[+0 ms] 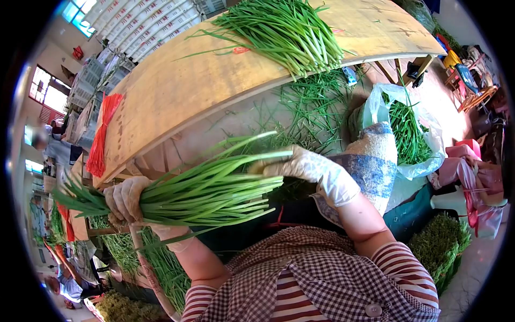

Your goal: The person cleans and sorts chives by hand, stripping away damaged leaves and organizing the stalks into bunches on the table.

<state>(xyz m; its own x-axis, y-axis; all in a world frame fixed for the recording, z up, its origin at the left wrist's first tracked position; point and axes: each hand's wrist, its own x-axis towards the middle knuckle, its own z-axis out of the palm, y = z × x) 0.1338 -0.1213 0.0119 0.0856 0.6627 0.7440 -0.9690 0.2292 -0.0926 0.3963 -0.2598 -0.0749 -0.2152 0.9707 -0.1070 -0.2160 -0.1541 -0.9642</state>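
Observation:
My left hand, in a pale glove, is wrapped round the leafy part of a bunch of garlic chives. The bunch is held in the air over my lap, its pale stem ends fanned out to the right. Also gloved, my right hand is at the upper stem ends, its fingers closed on a stalk there. The fingertips are slightly blurred. Beyond my hands, a larger pile of garlic chives lies on the wooden table, the stems overhanging its near edge.
Red ties hang over the table's left corner. Loose green trimmings litter the floor below. To the right stand a plastic bag of greens and a blue-white sack. White crates are stacked behind; other people are at the left.

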